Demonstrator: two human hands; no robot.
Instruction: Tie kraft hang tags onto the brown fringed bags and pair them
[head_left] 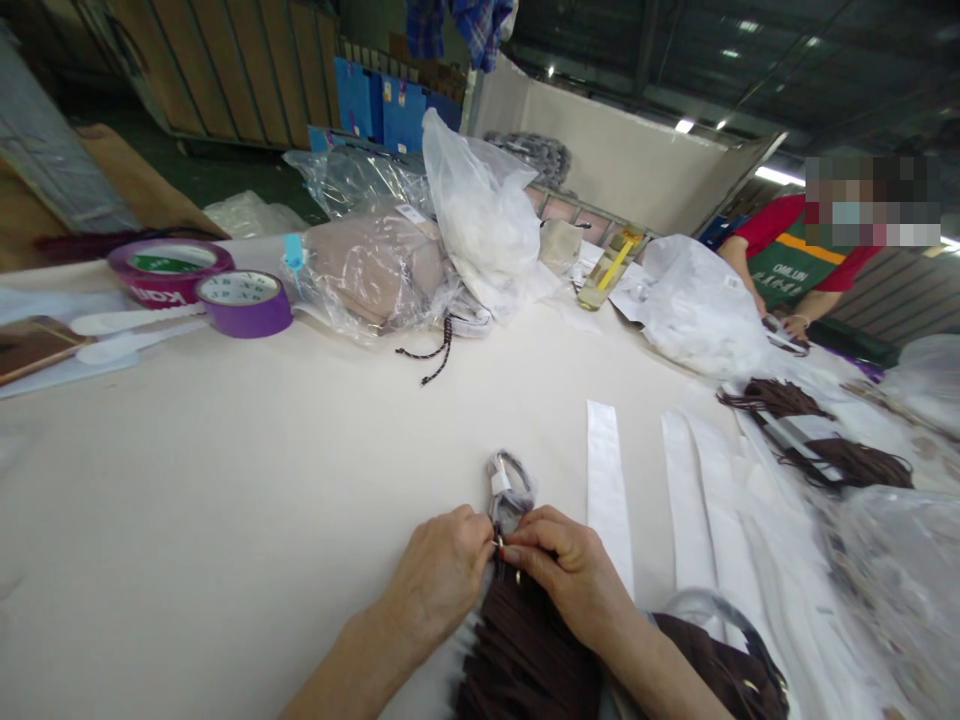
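A dark brown fringed bag (521, 650) lies at the table's near edge, partly under my right forearm. Its looped strap (525, 492) points away from me, wrapped in clear film with a white band around it. At the strap's base, by a small gold-coloured metal fitting, my left hand (444, 562) is closed in a pinch. My right hand (568, 567) pinches the same spot from the other side, thumb and forefinger together. The fingertips meet there and cover the exact part they grip. To the right is another brown bag (724, 665) with a film-wrapped handle.
White strips (609, 490) lie right of my hands. A purple tape roll (247, 305), a bagged beige item (375, 265) and a bottle (606, 272) sit farther back. A co-worker (806, 255) stands at the far right, near more brown fringe (847, 458).
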